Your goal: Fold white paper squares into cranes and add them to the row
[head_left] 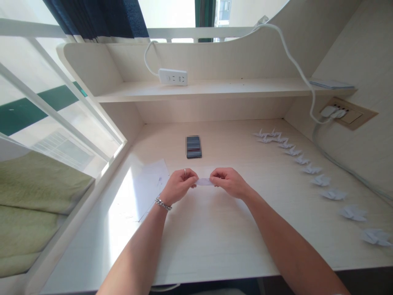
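My left hand (179,185) and my right hand (229,181) meet over the middle of the pale wooden desk (215,237). Both pinch the ends of a small folded piece of white paper (204,181) held between them, just above the desk. The left hand wears a ring and a chain bracelet. Fingers of both hands are curled closed on the paper.
Loose white paper sheets (144,188) lie left of my hands. A dark phone (193,147) lies farther back. Several folded paper cranes (319,180) line the right side. A power strip (172,76) sits on the shelf; its cable runs to a wall socket (340,111).
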`<state>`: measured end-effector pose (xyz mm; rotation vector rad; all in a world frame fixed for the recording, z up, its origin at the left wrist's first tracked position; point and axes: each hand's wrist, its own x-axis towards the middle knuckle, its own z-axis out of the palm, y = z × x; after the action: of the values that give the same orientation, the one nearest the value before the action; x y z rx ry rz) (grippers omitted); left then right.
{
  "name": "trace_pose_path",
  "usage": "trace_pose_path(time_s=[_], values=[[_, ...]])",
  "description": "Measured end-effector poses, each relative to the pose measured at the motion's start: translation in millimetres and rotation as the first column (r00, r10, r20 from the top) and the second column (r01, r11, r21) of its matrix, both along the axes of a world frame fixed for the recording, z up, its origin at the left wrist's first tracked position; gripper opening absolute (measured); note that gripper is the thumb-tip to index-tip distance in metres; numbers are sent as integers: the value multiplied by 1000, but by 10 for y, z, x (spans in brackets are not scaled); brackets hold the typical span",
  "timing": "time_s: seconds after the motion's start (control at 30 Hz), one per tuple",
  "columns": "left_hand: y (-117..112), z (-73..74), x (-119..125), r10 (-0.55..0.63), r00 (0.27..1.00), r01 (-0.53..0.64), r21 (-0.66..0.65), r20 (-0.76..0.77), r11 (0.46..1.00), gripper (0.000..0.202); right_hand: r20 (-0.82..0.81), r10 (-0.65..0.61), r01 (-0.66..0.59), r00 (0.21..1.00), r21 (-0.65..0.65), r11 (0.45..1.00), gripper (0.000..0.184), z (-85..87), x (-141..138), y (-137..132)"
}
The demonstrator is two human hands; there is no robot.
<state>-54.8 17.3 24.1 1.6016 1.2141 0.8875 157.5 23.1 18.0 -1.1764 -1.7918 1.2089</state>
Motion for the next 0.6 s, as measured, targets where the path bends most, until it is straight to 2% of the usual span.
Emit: trace_pose_path(time_s=[0.1,0.2,0.3,0.43,0.6], values=[[29,-20,-1,107,980,-100,-45,168,994,23,-137,-154,151,979,-27,988,21,-53,-38,38],[24,-66,74,76,978,-63,-75,192,995,32,-257,-253,238,933,-86,967,25,-136,-125,53],[13,-135,145,54,987,-51,-21,152,998,29,-263,-243,229,934,-85,970,27,-191,-218,26],[9,-201,162,134,980,-137,9,146,991,28,-153,-179,182,972,4,983,22,-177,-275,-33],[-27,-161,190,92,995,-91,32,-41,995,26,-130,-174,182,976,55,982,19,-153,-258,-51]])
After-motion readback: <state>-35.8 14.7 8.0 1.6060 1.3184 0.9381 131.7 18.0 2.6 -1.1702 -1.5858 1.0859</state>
